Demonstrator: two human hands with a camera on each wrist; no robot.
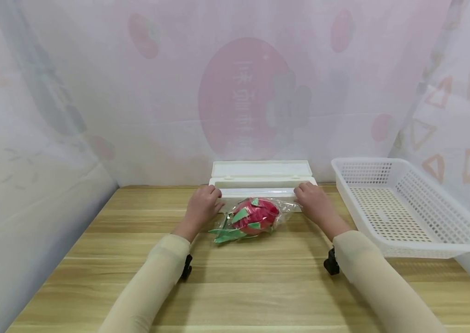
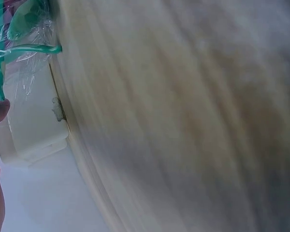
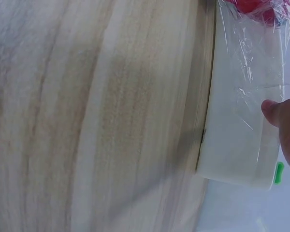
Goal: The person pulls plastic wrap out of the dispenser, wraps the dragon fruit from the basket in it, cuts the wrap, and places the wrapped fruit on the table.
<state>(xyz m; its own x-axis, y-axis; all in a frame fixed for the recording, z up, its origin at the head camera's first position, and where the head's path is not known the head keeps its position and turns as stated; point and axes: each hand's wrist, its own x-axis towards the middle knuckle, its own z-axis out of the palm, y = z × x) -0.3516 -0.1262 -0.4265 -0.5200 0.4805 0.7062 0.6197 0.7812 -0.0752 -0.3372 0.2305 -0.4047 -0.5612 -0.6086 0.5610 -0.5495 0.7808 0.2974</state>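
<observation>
A white cling film dispenser (image 1: 235,202) stands at the back of the table with its lid (image 1: 261,169) raised. The left hand (image 1: 202,206) grips its front wall near the left end, fingers curled over the top edge. At the opposite end, the right hand (image 1: 314,201) holds the same wall, its thumb (image 3: 273,110) pressed on the front face by the film. A red toy dragon fruit (image 1: 261,213) with green leaves lies before the dispenser, covered by clear cling film (image 1: 286,207). Most left fingers are hidden in the left wrist view.
A white perforated plastic basket (image 1: 438,208) stands to the right of the dispenser. The wood-grain table (image 1: 251,291) stretches toward the person. Printed fabric (image 1: 168,115) encloses the back and sides. Small black devices are strapped at both wrists.
</observation>
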